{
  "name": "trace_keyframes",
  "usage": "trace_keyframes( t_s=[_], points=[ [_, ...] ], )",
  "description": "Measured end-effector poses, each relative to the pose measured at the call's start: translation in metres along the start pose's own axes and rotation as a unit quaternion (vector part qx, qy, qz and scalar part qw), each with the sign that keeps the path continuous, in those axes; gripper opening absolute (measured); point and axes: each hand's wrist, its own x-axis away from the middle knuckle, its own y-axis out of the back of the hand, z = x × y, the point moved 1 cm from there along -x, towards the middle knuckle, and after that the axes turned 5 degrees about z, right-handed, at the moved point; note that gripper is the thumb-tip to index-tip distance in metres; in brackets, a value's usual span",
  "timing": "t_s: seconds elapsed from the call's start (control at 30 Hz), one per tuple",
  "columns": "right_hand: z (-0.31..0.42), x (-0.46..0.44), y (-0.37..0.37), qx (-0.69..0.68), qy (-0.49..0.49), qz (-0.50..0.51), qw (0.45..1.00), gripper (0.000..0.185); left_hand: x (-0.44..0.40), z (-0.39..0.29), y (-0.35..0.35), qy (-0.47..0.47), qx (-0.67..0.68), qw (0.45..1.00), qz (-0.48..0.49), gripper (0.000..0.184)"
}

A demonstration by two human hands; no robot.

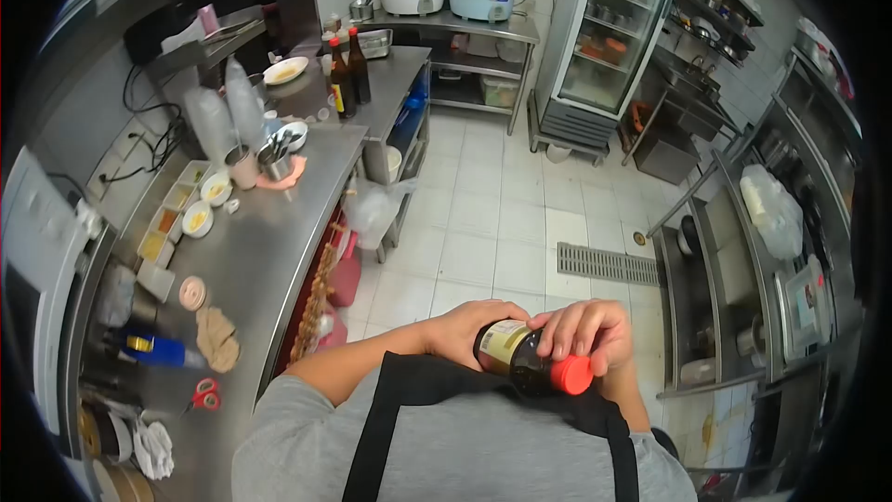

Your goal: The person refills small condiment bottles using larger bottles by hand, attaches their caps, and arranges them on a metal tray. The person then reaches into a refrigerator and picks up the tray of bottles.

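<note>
Close to my chest, a dark bottle [506,342] with a yellowish label lies tilted on its side, its red cap [571,375] pointing to the right. My left hand [472,330] is wrapped round the bottle's base end. Over the neck end, my right hand [585,333] curls its fingers against the bottle just beside the cap. The cap is on the bottle. Part of the bottle's underside is hidden against my black apron [437,381].
Along the left runs a steel counter [279,251] with seasoning containers [153,244], small bowls [198,218], a cloth [216,339] and red scissors [205,395]. Two red-capped bottles [358,70] stand farther back. Steel shelving [734,251] lines the right; a glass-door fridge [609,28] stands behind.
</note>
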Motion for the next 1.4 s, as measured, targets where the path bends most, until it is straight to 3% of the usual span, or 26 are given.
trace_keyframes(
  t_s=[0.07,0.1,0.3,0.43,0.57,0.7,0.87,0.97,1.03,1.13,1.23,1.4],
  points=[
    [0.006,-0.013,0.003,-0.002,0.0,0.014,1.0,0.034,-0.002,-0.008,0.007,-0.015,-0.05,0.998,-0.033,0.075],
    [0.01,-0.038,0.111,0.006,-0.023,0.038,0.999,0.034,-0.061,0.044,0.076,-0.012,-0.048,0.998,-0.041,0.075],
    [0.017,-0.138,0.275,0.024,-0.145,0.179,0.973,0.031,-0.121,0.104,0.197,0.016,-0.053,0.996,-0.068,0.075],
    [-0.002,-0.219,0.369,0.02,-0.199,0.373,0.906,0.029,-0.155,0.152,0.268,0.019,-0.043,0.996,-0.081,0.074],
    [-0.028,-0.29,0.444,0.012,-0.209,0.461,0.862,0.028,-0.182,0.201,0.355,0.018,-0.008,0.996,-0.085,0.076],
    [-0.038,-0.349,0.518,-0.001,-0.224,0.509,0.831,0.026,-0.218,0.244,0.441,-0.055,-0.084,0.992,-0.076,0.081],
    [-0.052,-0.388,0.618,-0.033,-0.211,0.502,0.838,0.025,-0.257,0.273,0.532,-0.005,-0.064,0.996,-0.065,0.081],
    [-0.061,-0.413,0.683,-0.018,-0.201,0.528,0.824,0.026,-0.279,0.31,0.586,-0.003,-0.118,0.99,-0.076,0.081],
    [-0.066,-0.428,0.726,-0.025,-0.185,0.524,0.831,0.028,-0.298,0.327,0.621,0.007,-0.102,0.991,-0.09,0.074],
    [-0.069,-0.455,0.793,-0.048,-0.168,0.528,0.831,0.032,-0.33,0.345,0.672,0.014,-0.117,0.983,-0.138,0.064],
    [-0.083,-0.489,0.856,-0.074,-0.146,0.534,0.829,0.032,-0.347,0.367,0.72,0.083,-0.13,0.974,-0.169,0.062],
    [-0.131,-0.557,0.929,-0.099,-0.118,0.561,0.814,0.03,-0.335,0.401,0.779,0.101,-0.154,0.936,-0.302,0.072]
  ],
)
